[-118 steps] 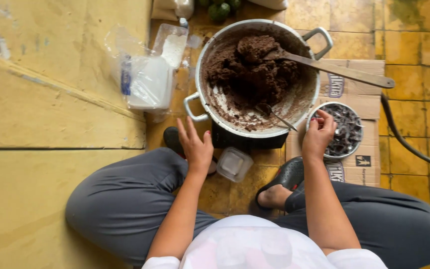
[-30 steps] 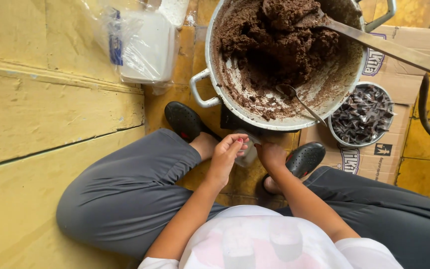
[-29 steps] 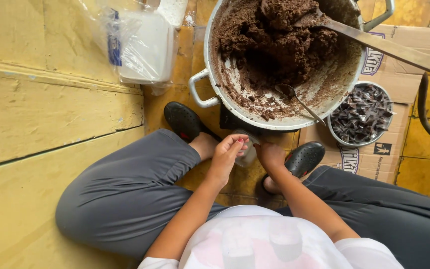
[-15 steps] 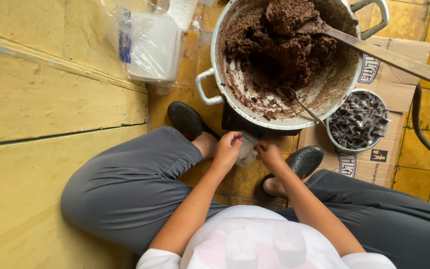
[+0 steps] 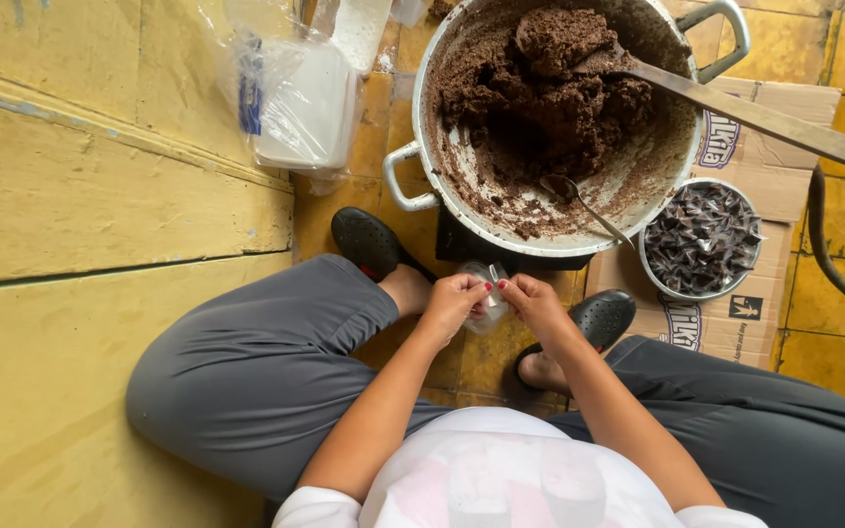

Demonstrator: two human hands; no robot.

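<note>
1. Head view: nearest the camera, a white top and grey trousers (image 5: 246, 381) are seen, the knees spread to either side.
2. Between the knees, the left hand (image 5: 454, 298) and the right hand (image 5: 532, 301) are brought together, fingertips pinched on a small clear wrapper (image 5: 488, 305); both are closed on it, just above the floor tiles (image 5: 486, 357).
3. The wrapper looks thin and slippery, so it is best kept taut between both thumbs and opened or folded evenly; whether anything is inside it cannot be told.
4. Black shoes (image 5: 369, 240) are set on either side of the hands, the left one close under the pot handle.
5. Just beyond the hands, a large metal pot (image 5: 422, 127) is filled with a dark brown mass; a big ladle (image 5: 755, 115) is laid across it and a small spoon (image 5: 584, 203) rests against its near rim.
6. The pot rim overhangs the hands closely, so little room is left for lifting.
7. To the right, a bowl (image 5: 701, 240) of dark wrapped pieces is set on flattened cardboard (image 5: 735, 323).
8. Farther left, a plastic bag (image 5: 295, 98) of white containers is leant against the yellow step (image 5: 100, 186).
</note>
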